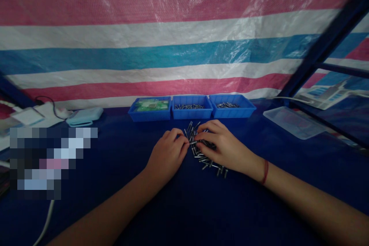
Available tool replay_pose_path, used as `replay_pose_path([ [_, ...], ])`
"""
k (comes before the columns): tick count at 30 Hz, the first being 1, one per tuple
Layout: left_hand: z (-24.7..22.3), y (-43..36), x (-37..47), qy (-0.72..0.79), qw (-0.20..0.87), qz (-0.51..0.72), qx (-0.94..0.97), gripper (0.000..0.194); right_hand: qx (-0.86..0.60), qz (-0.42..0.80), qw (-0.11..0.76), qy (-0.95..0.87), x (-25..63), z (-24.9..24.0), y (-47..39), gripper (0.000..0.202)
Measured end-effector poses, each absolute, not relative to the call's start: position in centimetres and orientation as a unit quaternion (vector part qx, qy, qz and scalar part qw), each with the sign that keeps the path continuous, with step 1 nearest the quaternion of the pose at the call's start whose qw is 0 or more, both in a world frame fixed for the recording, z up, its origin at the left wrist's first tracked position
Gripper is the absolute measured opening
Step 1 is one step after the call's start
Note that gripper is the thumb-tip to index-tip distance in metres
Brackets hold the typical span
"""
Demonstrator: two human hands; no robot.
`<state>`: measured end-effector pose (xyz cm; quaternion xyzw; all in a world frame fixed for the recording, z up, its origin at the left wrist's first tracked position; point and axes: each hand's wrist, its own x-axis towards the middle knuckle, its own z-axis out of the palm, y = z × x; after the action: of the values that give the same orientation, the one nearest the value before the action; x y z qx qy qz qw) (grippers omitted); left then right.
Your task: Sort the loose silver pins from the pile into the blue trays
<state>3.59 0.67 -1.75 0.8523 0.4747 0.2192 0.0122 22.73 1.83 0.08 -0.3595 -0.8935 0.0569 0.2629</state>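
A striped plastic sheet [161, 59] stands behind a dark blue worktop [161, 215]. Both hands are in frame: the right hand [226, 146] is above and against the right side of a loose heap [203, 158] of slender metal pins, and the left hand [167, 152] is at its left edge. Toward the back of the worktop, three blue bins sit in a row. The left bin [150, 117] contains green-and-white packets [151, 104]; the middle bin [192, 114] and the right bin [235, 113] each contain pins of similar appearance, spread more widely across the floor of the middle one. A translucent plastic tray or lid [296, 123] lies to the right. On progress, the work is judged to be under way and incomplete: a quantity of pins is in two bins, while a sizeable heap lies outside them, directly in front. Whether the binned pins form a finished portion cannot be established, nor can a count be made. The smallest item noted is a single pin [193, 143] at the heap's left edge. The left grip is narrow, apparently pinching that pin's end; the right grip is curved and partly spread, and whether it holds anything cannot be determined.
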Motion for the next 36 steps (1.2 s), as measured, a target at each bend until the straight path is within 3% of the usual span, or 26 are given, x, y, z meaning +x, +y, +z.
replay_pose_path([
  [8, -0.7, -0.6, 3.8, 0.439, 0.058, 0.32, 0.838, 0.014, -0.356, 0.074, 0.273, -0.89, 22.4, 0.9, 0.8, 0.016],
  [18, 0.2, -1.1, 4.1, 0.468, 0.243, 0.411, 0.744, 0.009, -0.365, 0.289, 0.357, -0.81, 21.6, 1.4, 0.1, 0.014],
  [36, 0.4, -1.2, 4.2, 0.459, 0.213, 0.433, 0.746, 0.006, -0.353, 0.324, 0.337, -0.81, 21.4, 1.5, -0.1, 0.015],
])
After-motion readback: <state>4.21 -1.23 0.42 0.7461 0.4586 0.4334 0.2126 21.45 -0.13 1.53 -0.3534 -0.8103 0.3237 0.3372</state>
